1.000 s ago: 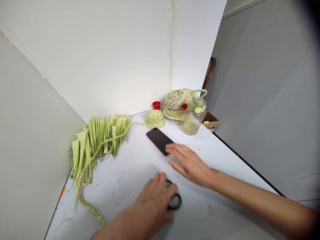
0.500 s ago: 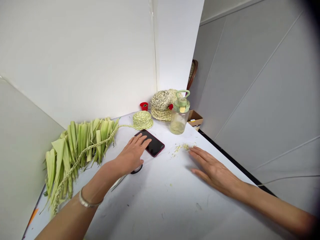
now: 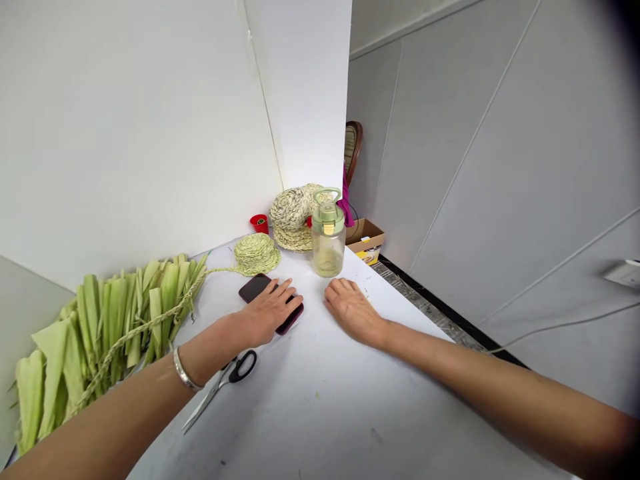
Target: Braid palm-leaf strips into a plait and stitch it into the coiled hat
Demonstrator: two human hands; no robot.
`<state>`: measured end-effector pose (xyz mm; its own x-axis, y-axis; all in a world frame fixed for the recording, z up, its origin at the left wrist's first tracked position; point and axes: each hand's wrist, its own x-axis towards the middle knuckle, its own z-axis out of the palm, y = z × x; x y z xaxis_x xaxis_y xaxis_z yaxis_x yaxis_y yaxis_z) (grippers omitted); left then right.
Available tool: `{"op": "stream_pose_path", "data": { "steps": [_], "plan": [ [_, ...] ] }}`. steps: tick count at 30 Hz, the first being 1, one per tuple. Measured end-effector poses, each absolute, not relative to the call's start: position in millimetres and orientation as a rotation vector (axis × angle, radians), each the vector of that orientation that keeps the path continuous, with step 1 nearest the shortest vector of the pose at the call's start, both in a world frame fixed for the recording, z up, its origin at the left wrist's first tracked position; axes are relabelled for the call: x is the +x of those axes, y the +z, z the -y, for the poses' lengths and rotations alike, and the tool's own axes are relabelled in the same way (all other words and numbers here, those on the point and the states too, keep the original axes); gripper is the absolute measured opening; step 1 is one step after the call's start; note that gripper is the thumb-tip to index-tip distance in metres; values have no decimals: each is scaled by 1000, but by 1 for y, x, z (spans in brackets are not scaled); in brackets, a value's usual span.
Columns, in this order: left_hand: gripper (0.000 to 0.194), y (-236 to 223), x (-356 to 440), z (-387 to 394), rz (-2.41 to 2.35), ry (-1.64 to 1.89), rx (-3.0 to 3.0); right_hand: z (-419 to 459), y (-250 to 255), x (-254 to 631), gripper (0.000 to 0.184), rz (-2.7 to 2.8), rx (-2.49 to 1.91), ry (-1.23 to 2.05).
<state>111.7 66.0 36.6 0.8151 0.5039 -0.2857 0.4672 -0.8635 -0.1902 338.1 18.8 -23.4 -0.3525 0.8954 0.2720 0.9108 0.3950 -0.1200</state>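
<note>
My left hand (image 3: 270, 312) lies flat over a dark smartphone (image 3: 254, 287), its fingers spread and nothing gripped. Beside that wrist is a pair of scissors (image 3: 220, 385) with black handles, blades pointing toward me. My right hand (image 3: 351, 308) rests on the table in front of a clear bottle (image 3: 329, 252) with a green lid. Its fingers are curled under, and whatever they may hold is hidden. Green corn husks (image 3: 113, 313) are piled along the left side, with a braided husk cord (image 3: 145, 328) across them that runs to a coiled green braid (image 3: 256, 254).
Larger coiled braids (image 3: 293, 217) stand at the back corner beside a red cup (image 3: 259, 223). White walls border the table's back and left. Beyond the right table edge is a cardboard box (image 3: 367, 241) on the floor.
My view has turned right. My right hand has moved left toward the bottle and its fingers have curled; the pale scraps near it are mostly out of sight. More of the scissors shows.
</note>
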Motion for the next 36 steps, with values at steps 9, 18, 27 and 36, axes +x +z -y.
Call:
{"op": "stream_pose_path", "data": {
  "steps": [9,18,27,36],
  "plan": [
    [87,29,128,-63,646,433,-2966,-2,-27,474,19,2114,-1965,1],
    [102,34,117,-55,745,289,-2980,40,-71,573,32,1791,-2323,326],
    [85,78,60,-132,1894,-465,-2639,83,-50,569,37,1629,-2027,475],
    [109,59,83,-195,2232,-503,-2561,80,-60,543,41,1477,-1918,607]
  ]
}}
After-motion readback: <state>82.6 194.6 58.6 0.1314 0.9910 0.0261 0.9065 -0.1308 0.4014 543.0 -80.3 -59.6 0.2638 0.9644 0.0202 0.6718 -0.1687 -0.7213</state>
